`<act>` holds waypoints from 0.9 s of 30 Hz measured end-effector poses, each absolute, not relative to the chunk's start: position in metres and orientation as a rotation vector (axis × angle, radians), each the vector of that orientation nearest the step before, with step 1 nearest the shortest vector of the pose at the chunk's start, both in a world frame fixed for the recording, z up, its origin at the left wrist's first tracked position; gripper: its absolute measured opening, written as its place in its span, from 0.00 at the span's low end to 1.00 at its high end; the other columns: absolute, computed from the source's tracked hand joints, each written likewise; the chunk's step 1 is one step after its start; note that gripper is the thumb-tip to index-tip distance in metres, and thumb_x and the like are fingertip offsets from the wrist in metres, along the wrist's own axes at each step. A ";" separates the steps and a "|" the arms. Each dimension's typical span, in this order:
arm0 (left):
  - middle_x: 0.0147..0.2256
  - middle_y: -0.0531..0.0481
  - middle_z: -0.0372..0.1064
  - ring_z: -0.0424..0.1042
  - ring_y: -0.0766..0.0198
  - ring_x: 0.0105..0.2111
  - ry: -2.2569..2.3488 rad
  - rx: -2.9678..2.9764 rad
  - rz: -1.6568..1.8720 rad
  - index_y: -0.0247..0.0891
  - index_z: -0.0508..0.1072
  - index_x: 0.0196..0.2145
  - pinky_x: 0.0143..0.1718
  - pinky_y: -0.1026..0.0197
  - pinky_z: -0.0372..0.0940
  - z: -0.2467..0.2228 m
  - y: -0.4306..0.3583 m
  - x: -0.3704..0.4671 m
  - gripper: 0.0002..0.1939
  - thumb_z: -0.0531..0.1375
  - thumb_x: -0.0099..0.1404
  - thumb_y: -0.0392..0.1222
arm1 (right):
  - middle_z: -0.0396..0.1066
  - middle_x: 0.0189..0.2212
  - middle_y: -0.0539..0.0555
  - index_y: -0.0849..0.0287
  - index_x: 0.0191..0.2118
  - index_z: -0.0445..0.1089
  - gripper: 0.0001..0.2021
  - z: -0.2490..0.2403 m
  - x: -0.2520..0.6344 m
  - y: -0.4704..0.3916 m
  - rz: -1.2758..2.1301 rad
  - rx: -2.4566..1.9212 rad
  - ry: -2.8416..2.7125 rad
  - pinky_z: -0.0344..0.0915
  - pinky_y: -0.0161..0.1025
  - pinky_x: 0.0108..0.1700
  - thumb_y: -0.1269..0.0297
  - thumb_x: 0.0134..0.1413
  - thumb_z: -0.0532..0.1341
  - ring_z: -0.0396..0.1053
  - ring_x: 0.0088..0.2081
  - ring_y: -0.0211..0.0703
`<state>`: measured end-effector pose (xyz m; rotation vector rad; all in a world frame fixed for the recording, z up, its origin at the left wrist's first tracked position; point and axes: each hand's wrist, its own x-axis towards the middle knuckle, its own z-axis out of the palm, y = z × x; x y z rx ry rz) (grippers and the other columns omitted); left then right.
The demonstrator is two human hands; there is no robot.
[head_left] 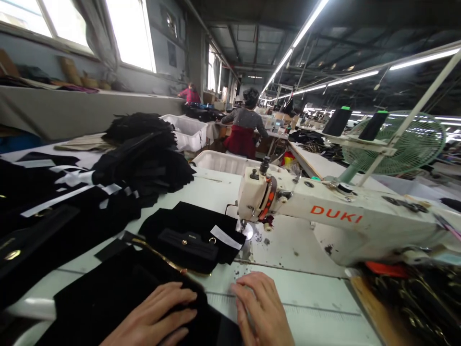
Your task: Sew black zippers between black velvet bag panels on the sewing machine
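My left hand (158, 315) lies palm down on a large black fabric piece (97, 298), its fingers apart. My right hand (264, 307) rests on the pale table by that piece's right edge, fingers stretched and slightly bent, nothing visible in them. Beyond my hands is another black fabric piece (162, 218) with a dark flap (187, 242), a gold stud and ring, and a white strip (226, 237). Its right end reaches the needle area of the sewing machine (288, 192), where a small light shines. A gold zipper (158, 252) runs between the two pieces.
Stacked black fabric pieces (144, 158) stand at the left. White bins (219, 161) sit behind the table. Right, black thread cones (336, 120) stand before a green fan (414, 139); dark goods with gold parts (406, 302) lie lower right. A person (245, 125) works ahead.
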<state>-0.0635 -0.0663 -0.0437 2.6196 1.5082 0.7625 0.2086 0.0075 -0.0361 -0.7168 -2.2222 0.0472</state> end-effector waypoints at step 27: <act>0.67 0.53 0.56 0.61 0.58 0.64 1.774 2.956 0.587 0.48 0.56 0.69 0.69 0.52 0.40 -0.052 -0.054 -0.063 0.27 0.55 0.76 0.48 | 0.69 0.46 0.58 0.53 0.47 0.72 0.24 -0.056 0.186 0.003 0.179 -0.963 -2.147 0.69 0.47 0.47 0.84 0.51 0.51 0.69 0.47 0.51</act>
